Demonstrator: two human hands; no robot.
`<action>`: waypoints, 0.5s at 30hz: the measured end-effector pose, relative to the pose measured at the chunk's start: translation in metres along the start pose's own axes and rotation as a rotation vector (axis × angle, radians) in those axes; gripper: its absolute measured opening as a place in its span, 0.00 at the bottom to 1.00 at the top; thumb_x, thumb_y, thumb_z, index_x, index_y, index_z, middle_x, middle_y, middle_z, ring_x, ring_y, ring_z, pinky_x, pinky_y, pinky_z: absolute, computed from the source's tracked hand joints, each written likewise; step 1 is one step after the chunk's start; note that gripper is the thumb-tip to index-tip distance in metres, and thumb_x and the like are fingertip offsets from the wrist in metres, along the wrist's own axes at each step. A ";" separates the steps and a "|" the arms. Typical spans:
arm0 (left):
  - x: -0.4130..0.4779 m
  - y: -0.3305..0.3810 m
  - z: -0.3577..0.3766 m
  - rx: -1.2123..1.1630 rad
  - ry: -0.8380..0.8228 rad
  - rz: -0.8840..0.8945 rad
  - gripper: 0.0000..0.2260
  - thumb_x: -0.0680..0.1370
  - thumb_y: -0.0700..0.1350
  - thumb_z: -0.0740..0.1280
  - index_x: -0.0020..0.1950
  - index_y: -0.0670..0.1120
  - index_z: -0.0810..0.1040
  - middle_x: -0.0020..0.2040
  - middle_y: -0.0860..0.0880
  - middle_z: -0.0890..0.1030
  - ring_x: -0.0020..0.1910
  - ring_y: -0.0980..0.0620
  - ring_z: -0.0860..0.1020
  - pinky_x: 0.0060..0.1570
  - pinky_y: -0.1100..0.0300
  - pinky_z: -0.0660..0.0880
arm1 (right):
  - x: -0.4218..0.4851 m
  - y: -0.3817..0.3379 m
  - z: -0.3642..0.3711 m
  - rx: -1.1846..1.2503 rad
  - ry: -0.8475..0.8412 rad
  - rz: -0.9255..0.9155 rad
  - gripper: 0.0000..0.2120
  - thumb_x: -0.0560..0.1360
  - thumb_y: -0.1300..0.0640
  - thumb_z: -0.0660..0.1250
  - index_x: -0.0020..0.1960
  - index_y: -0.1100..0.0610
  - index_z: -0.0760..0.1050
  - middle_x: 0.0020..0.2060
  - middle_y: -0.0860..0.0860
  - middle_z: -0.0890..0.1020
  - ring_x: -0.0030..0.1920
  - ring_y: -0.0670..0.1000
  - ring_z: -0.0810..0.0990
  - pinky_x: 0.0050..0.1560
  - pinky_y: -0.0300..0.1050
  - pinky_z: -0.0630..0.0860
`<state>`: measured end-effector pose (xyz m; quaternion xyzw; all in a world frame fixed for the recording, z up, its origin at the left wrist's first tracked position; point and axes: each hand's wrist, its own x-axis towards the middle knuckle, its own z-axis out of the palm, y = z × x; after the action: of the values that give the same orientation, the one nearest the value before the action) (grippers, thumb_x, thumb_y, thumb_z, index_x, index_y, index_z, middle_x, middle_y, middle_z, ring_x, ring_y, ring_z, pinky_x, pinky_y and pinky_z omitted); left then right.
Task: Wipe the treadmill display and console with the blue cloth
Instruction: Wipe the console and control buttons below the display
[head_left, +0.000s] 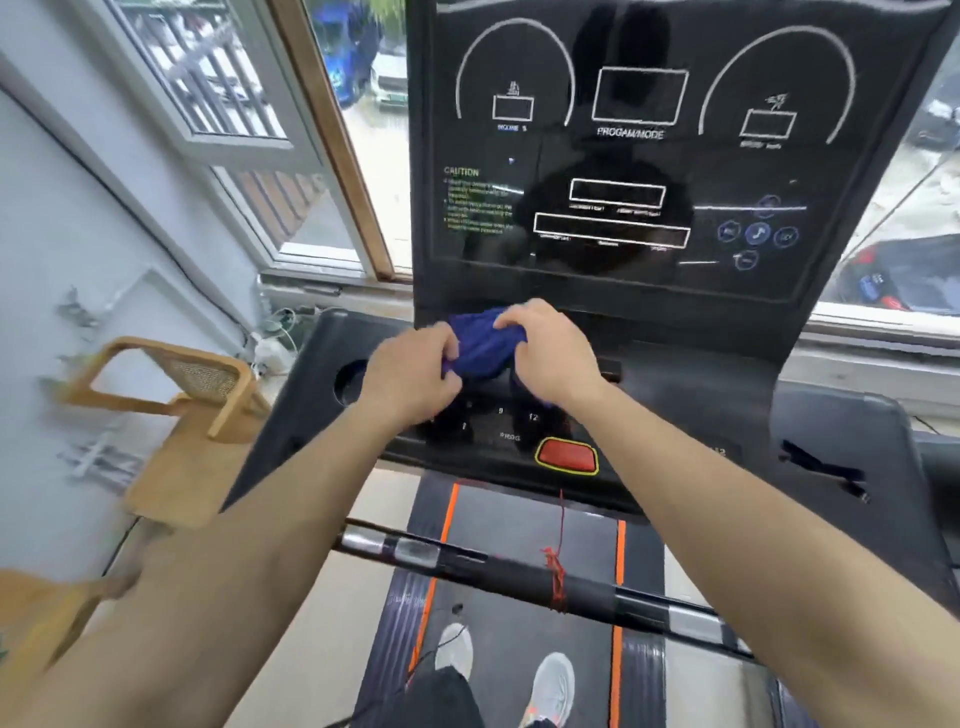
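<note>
Feet on belt (519, 623) below console (675, 395). Red stop button (567, 456) at console's near edge. Above the console keys, left hand (415, 376) and right hand (553, 353) both clutch bunched blue cloth (485, 345). Dark display (623, 156) rises behind console.

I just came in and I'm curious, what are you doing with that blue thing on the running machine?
A person stands on the treadmill belt and holds a bunched blue cloth with both hands. The left hand grips its left side and the right hand pinches its top. The cloth sits low, over the console buttons, just above the red stop button. The big dark display above is not being touched at this moment.
</note>
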<state>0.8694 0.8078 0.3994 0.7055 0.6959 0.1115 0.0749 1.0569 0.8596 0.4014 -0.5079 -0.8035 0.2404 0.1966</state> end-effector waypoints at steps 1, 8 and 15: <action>-0.007 -0.009 0.011 0.015 -0.138 -0.044 0.09 0.72 0.54 0.66 0.48 0.53 0.71 0.44 0.51 0.82 0.47 0.44 0.80 0.46 0.51 0.74 | -0.008 0.006 0.013 -0.098 -0.125 0.025 0.20 0.73 0.62 0.62 0.62 0.48 0.78 0.60 0.51 0.78 0.60 0.57 0.78 0.60 0.54 0.75; -0.036 -0.026 0.064 -0.172 0.162 0.054 0.08 0.78 0.43 0.67 0.55 0.42 0.80 0.54 0.43 0.79 0.56 0.43 0.77 0.55 0.51 0.74 | -0.037 0.013 0.079 -0.310 -0.157 -0.093 0.30 0.80 0.45 0.57 0.80 0.52 0.60 0.80 0.55 0.58 0.79 0.58 0.56 0.77 0.56 0.59; 0.006 -0.052 0.093 -0.040 -0.106 0.140 0.28 0.84 0.53 0.47 0.82 0.44 0.46 0.83 0.46 0.48 0.81 0.50 0.47 0.79 0.50 0.48 | 0.007 0.021 0.099 -0.529 -0.221 -0.177 0.34 0.82 0.44 0.49 0.82 0.57 0.40 0.80 0.54 0.39 0.81 0.52 0.41 0.80 0.51 0.42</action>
<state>0.8439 0.8194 0.2962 0.7556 0.6376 0.0929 0.1176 1.0139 0.8556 0.3100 -0.4402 -0.8959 0.0583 -0.0112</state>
